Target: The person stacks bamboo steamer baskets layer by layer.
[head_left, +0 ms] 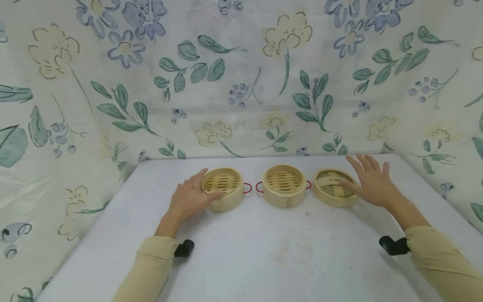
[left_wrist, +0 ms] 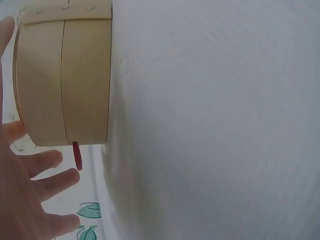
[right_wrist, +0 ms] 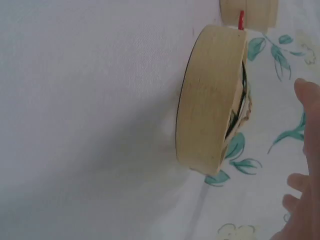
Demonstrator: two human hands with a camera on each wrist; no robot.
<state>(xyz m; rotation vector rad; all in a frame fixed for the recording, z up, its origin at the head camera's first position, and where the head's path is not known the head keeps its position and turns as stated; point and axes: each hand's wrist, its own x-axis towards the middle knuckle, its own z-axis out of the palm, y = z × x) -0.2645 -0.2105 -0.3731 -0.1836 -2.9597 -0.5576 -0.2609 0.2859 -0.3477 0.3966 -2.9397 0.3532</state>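
A round bamboo steamer basket (head_left: 228, 202) with a slatted base and a red handle stands at the left of the row. Spread around its left side is my left hand (head_left: 190, 198), thumb above the near rim and fingers toward the back. In the left wrist view the fingers (left_wrist: 52, 187) are loosely apart beside the basket; whether any touches it I cannot tell. My right hand (head_left: 371, 182) hovers at the right edge of a bamboo steamer lid (head_left: 329, 189), thumb over its top. The right wrist view shows a gap between that hand and the lid (right_wrist: 207, 100).
Between the basket and lid stands a second slatted bamboo steamer basket (head_left: 284, 198) with red handles on both sides. All three stand near the back of the white table (head_left: 279, 260). A flower-patterned sheet (head_left: 241, 84) hangs behind and at both sides.
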